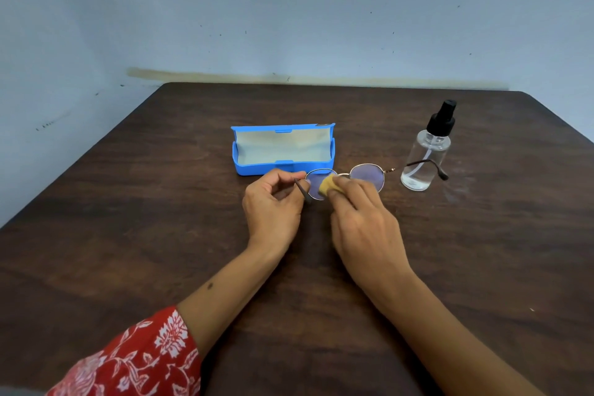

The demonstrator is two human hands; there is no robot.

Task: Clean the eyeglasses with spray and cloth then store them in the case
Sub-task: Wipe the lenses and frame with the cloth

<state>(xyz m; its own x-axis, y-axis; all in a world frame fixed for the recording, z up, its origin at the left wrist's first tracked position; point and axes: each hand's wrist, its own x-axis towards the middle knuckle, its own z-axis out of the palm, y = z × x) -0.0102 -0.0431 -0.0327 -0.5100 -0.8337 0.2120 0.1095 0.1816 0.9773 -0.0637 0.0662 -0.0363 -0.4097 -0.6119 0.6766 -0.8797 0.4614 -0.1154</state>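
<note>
Gold-rimmed round eyeglasses point(348, 177) pinched at the rim by left hand point(273, 202); right hand point(360, 215) fingers press folded yellow cloth point(327, 185) onto lens, near open blue case point(283, 151).

Wall point(289, 10): pale blue-grey, flecked with small dark marks, filling the view toward 12 o'clock.
Stain point(225, 75): yellowish-brown band along the wall's foot.
Surface point(160, 219): dark brown wood grain, far corners rounded.
Light: soft, even.
</note>
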